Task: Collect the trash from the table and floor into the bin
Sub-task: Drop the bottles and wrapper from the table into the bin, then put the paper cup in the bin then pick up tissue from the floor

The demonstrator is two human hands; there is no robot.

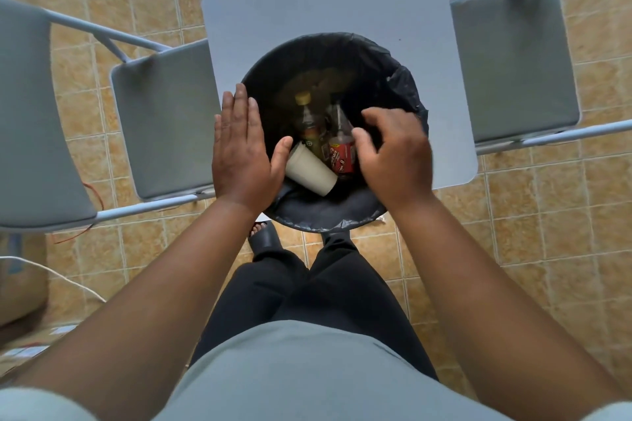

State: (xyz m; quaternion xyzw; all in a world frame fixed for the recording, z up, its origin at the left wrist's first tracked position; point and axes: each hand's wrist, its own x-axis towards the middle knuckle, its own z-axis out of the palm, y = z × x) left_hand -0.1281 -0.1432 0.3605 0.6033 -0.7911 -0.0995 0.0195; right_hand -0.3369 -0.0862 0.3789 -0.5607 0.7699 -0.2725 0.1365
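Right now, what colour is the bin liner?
The bin liner is black; head view shows it best.

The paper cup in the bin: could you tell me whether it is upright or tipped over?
Tipped over. The paper cup lies on its side in the bin, its long side wall facing upward.

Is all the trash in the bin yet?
Nearly. Done: a paper cup, a yellow-capped bottle and a red-labelled bottle lie in the bin; the table shows no trash. In hand: nothing, the left hand and right hand hover empty. Left: perhaps the small white scrap on the floor by the bin.
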